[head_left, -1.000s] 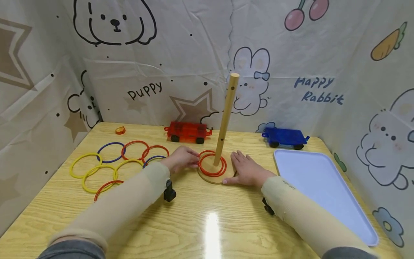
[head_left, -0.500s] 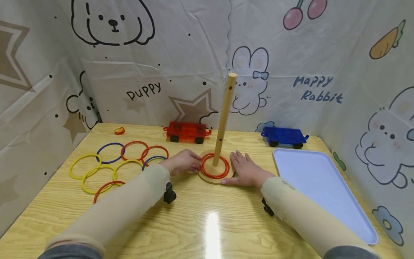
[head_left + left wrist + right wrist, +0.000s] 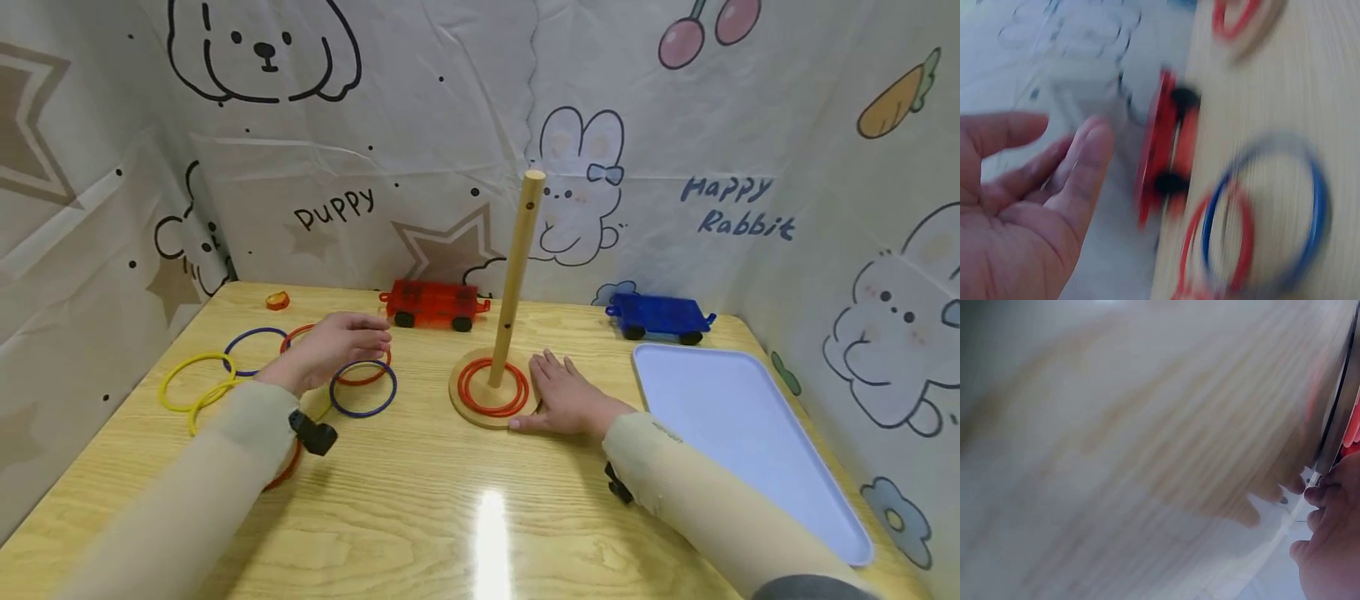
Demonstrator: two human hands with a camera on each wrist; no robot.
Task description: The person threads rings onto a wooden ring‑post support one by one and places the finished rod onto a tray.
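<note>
In the head view, a wooden peg (image 3: 513, 283) rises from a round wooden base (image 3: 463, 407), tilted slightly to the right. Two red rings (image 3: 491, 413) encircle its foot, lying flat on the base. My right hand (image 3: 566, 398) rests against the base's right edge, fingers extended. Over the loose rings on the left hovers my left hand (image 3: 326, 350), holding nothing; its loosely bent fingers are apart from the thumb in the blurred left wrist view. Just below it lies a blue ring (image 3: 364, 415), overlapping a red ring (image 3: 363, 382). My left arm hides parts of several other rings.
Yellow rings (image 3: 162, 392) and another blue ring (image 3: 234, 341) lie on the table's left side. A red toy wagon (image 3: 435, 304) and a blue one (image 3: 660, 317) stand at the back. To the right is a white tray (image 3: 738, 433); a small orange piece (image 3: 277, 301) sits back left.
My left hand has left the base and moved left over the loose rings. The two red rings have shifted to sit more closely together around the peg. My right hand has stayed at the base.
</note>
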